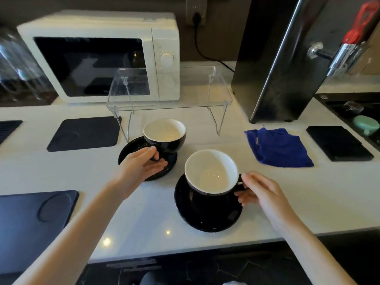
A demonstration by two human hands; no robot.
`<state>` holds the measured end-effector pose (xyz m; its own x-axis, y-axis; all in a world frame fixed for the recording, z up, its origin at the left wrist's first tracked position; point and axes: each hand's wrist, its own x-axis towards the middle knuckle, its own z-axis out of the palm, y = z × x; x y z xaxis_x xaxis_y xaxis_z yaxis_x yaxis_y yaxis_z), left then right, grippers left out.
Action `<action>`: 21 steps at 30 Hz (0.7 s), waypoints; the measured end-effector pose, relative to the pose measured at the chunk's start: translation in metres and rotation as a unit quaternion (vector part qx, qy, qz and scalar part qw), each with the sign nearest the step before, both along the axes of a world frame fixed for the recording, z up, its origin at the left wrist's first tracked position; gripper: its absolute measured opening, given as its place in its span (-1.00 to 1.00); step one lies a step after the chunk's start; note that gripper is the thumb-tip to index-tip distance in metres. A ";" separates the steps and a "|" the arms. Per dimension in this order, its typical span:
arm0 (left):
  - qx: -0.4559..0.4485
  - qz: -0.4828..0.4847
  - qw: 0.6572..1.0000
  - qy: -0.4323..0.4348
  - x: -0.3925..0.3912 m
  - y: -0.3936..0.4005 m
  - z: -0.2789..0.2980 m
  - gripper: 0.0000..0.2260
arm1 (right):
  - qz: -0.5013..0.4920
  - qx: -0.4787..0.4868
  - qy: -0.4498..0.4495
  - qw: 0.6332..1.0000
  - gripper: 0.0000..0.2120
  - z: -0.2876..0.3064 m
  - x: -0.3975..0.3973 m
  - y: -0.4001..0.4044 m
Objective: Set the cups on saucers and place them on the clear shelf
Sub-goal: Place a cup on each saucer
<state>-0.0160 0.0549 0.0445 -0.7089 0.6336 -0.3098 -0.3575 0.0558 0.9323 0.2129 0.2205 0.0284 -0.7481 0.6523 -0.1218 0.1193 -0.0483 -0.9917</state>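
Observation:
Two black cups with white insides are over two black saucers on the white counter. The far cup (164, 134) is above the left saucer (131, 150); my left hand (144, 163) grips its handle. The near cup (211, 173) is tilted over the right saucer (207, 214); my right hand (261, 192) pinches its handle. I cannot tell whether either cup rests on its saucer. Behind them stands the clear shelf (170, 100), with nothing on top.
A white microwave (98, 56) sits behind the shelf. A tall black machine (277, 64) stands at the right. A blue cloth (277, 149) lies right of the cups. Dark mats (84, 133) (339, 142) (35, 221) lie on the counter. The counter edge runs near the bottom.

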 end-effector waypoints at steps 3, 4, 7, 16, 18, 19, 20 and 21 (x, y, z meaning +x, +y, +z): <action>-0.009 0.012 1.000 0.007 -0.002 -0.013 -0.003 -0.71 | 0.021 0.018 -0.023 0.999 -0.69 -0.008 -0.003 -0.007; -0.011 0.013 1.000 0.008 -0.002 -0.016 -0.004 -0.72 | 0.024 0.022 -0.029 0.999 -0.68 -0.010 -0.003 -0.009; -0.020 0.014 1.000 0.010 -0.002 -0.024 -0.009 -0.72 | 0.026 0.036 -0.038 0.998 -0.68 -0.012 -0.001 -0.012; -0.025 0.041 0.999 -0.011 -0.006 -0.031 -0.017 -0.71 | -0.001 0.040 -0.048 0.998 -0.68 -0.018 0.007 -0.011; -0.021 0.052 0.998 -0.014 -0.007 -0.034 -0.018 -0.71 | -0.005 0.040 -0.046 0.998 -0.69 -0.017 0.008 -0.012; -0.020 0.055 0.998 -0.015 -0.008 -0.036 -0.019 -0.71 | -0.007 0.042 -0.046 0.998 -0.69 -0.017 0.008 -0.012; -0.022 0.055 0.998 -0.014 -0.009 -0.037 -0.018 -0.71 | -0.009 0.045 -0.048 0.998 -0.69 -0.016 0.008 -0.012; -0.026 0.054 0.998 -0.011 -0.010 -0.038 -0.018 -0.71 | -0.010 0.050 -0.051 0.997 -0.69 -0.016 0.008 -0.012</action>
<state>-0.0259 0.0170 0.0269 -0.7650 0.5363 -0.3566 -0.3839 0.0649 0.9211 0.2211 0.2081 0.0125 -0.7221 0.6795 -0.1295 0.2189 0.0469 -0.9746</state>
